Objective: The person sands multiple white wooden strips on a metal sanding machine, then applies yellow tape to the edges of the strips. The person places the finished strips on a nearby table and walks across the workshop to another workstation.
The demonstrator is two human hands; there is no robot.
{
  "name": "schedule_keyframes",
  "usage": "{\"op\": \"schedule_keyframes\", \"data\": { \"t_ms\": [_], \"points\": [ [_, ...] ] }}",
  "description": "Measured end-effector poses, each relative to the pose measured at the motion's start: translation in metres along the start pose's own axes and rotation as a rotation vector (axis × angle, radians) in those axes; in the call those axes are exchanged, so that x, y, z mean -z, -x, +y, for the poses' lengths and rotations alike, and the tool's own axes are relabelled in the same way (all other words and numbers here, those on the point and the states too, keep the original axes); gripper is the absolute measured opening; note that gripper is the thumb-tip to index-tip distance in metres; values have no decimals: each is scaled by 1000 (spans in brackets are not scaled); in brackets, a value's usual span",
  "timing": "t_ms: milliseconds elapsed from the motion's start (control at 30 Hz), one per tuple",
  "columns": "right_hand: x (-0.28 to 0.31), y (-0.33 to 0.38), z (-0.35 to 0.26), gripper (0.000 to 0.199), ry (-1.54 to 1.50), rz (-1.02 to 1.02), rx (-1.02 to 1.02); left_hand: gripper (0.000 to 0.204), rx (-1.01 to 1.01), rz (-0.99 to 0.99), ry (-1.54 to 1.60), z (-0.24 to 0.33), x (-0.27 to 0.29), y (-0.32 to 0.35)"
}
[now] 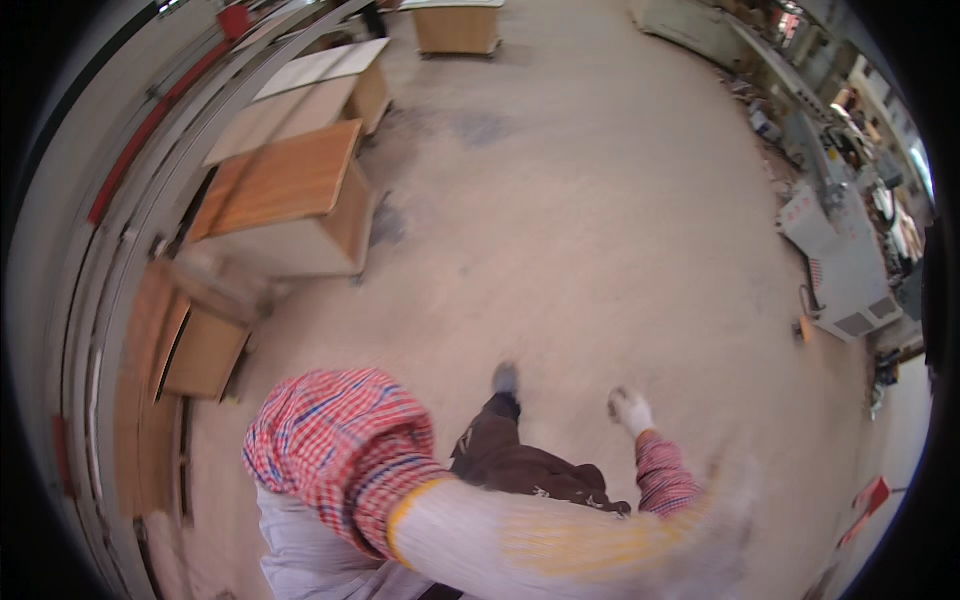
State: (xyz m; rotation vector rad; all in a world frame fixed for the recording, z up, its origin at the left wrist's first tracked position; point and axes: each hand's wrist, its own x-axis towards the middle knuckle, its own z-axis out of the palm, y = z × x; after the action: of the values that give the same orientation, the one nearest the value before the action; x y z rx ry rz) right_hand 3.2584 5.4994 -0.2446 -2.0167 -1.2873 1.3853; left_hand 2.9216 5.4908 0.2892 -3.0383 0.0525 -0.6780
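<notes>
My left arm, in a red, white and blue checked sleeve, reaches across the front of my body toward the right. On it is a long white knitted glove with a yellow band. My left hand (pixel 715 530) is smeared by motion, so its fingers and anything in them cannot be made out. My right hand (pixel 630 410), also in a white glove, hangs lower and farther out over the floor. Its fingers look curled, with greyish tips, and nothing shows in them. Below are my dark trousers (pixel 530 470) and one shoe (pixel 506 380).
Along the left stand several wooden panel stacks or cabinets, one with a brown top (pixel 280 185), beside long metal rails (pixel 130 235). Another wooden unit (pixel 455 28) stands far ahead. Grey machinery (pixel 845 260) lines the right, with a red object (pixel 868 500) nearer. Pale concrete floor (pixel 590 200) runs between.
</notes>
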Motion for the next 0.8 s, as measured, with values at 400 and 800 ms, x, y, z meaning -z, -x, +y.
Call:
{"op": "schedule_keyframes", "data": {
  "t_ms": [400, 800],
  "points": [
    [-14, -24, 210, 35, 1059, -277, 19, 40, 889, 78, 159, -290, -105, 170],
    [53, -488, -184, 43, 555, -265, -93, 33, 1218, -7, 23, -536, -145, 159]
  ]
}}
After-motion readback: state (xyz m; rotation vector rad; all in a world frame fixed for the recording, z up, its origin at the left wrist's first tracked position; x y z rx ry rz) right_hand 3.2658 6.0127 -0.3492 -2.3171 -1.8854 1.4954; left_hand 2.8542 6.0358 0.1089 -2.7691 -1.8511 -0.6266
